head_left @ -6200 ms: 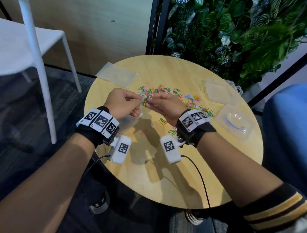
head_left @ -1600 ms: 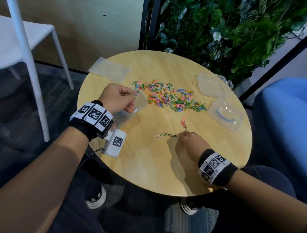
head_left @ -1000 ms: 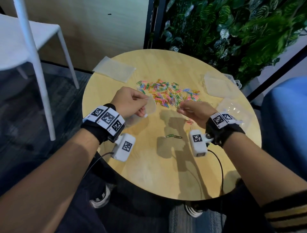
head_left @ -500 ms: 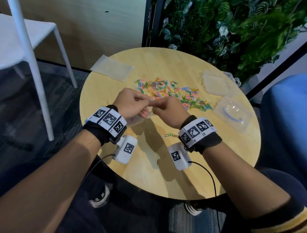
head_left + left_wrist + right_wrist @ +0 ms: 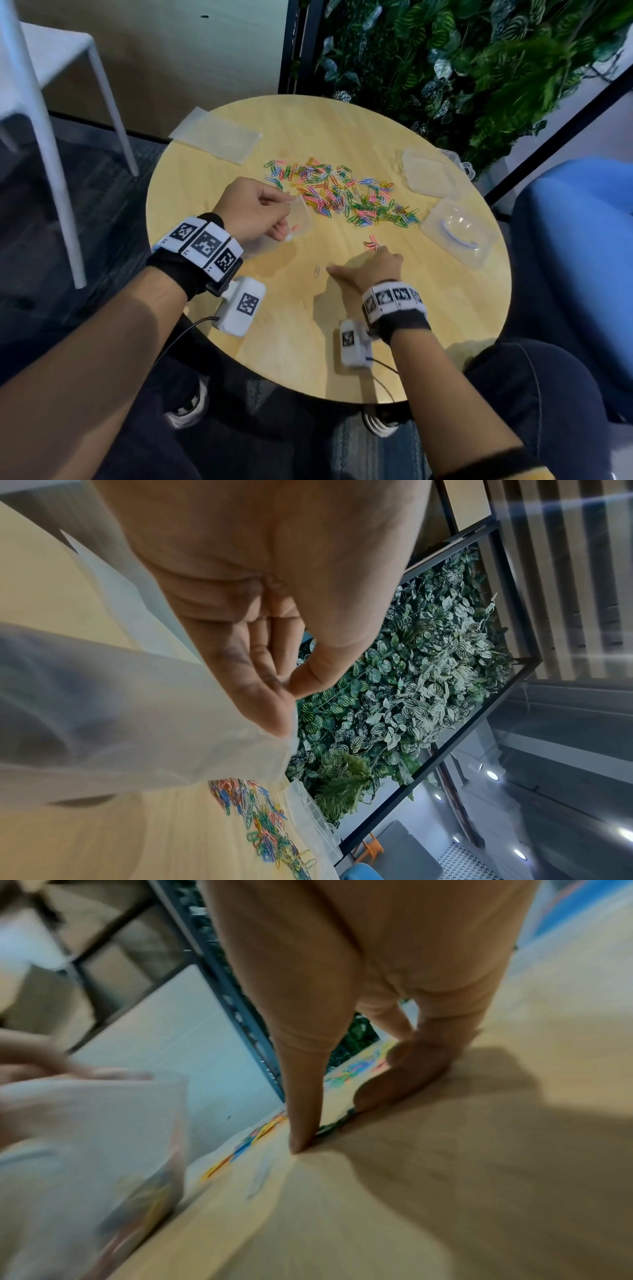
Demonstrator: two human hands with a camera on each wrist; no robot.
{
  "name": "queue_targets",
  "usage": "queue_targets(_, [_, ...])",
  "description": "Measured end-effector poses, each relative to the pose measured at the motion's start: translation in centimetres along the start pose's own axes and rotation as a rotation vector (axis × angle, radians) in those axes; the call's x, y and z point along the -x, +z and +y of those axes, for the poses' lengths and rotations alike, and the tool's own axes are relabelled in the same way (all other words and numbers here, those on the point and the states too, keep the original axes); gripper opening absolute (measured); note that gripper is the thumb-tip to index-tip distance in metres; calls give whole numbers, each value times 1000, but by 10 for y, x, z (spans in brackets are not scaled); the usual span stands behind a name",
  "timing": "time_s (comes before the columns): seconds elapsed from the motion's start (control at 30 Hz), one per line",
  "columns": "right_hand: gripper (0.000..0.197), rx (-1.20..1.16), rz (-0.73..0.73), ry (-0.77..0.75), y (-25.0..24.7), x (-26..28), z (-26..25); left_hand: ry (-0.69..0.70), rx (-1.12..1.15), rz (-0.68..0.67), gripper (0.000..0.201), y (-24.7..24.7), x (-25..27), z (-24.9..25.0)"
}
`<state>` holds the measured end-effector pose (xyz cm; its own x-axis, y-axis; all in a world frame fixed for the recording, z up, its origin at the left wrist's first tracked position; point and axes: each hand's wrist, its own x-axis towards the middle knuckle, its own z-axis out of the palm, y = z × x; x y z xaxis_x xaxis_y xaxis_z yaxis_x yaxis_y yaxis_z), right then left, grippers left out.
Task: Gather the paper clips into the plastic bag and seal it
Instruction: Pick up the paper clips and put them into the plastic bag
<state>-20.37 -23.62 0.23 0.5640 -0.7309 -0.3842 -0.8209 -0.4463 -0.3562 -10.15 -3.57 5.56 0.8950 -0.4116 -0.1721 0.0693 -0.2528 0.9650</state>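
Blur hides whether right hand grips paper clips.

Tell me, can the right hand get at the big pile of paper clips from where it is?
Probably yes: the right hand is down on the table just short of the pile of paper clips, with only bare wood and stray clips between.

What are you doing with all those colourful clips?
A person is putting paper clips into a little clear plastic bag. The left hand pinches the bag at its top and holds it above the round table; a few clips show inside it. The right hand is down on the table, its fingers pressing on a stray clip near the front. A big heap of paper clips lies farther back, not gathered, and the bag is not sealed.
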Motion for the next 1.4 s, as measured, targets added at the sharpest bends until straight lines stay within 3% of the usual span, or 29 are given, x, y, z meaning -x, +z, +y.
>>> queue_targets(0.13, [96,-48,70,47,-10,-45,-28,-3,19,19,20,-8,1,0])
queue_targets(0.27, [76,-21,87,-47,-11,-75,-40,8,19,8,17,-6,0,0])
queue_targets(0.5, [9,-180,192,-179,-8,-92,-40,18,-9,0,21,-6,-6,4])
queue_targets(0.57, [16,-125,130,-181,-12,-97,-42,19,-24,-1,22,-6,-7,4])
queue_targets(0.7, [10,-25,-33,-131,-30,-105,-37,14,-33,-7,23,-8,-10,4])
queue_targets(0.8, [10,-302,-187,-146,-43,-95,-33,-1,-30,-2,22,-9,-14,4])
queue_targets(0.93, [4,-851,-426,-221,-63,-52,-56,-33,-12,29,21,-8,-18,5])
queue_targets(1.07, [4,-987,-580,-376,-70,-4,-90,-50,16,31,20,-5,-19,7])
queue_targets(1.17, [2,-875,-558,-447,-49,14,-105,-57,60,33,19,-3,-21,8])
queue_targets(1.33, [16,-458,-358,-558,-22,10,-109,-46,48,-9,23,-4,-20,12])
queue_targets(1.4, [20,-270,-365,-620,-23,10,-115,-37,16,-41,27,-2,-18,12])
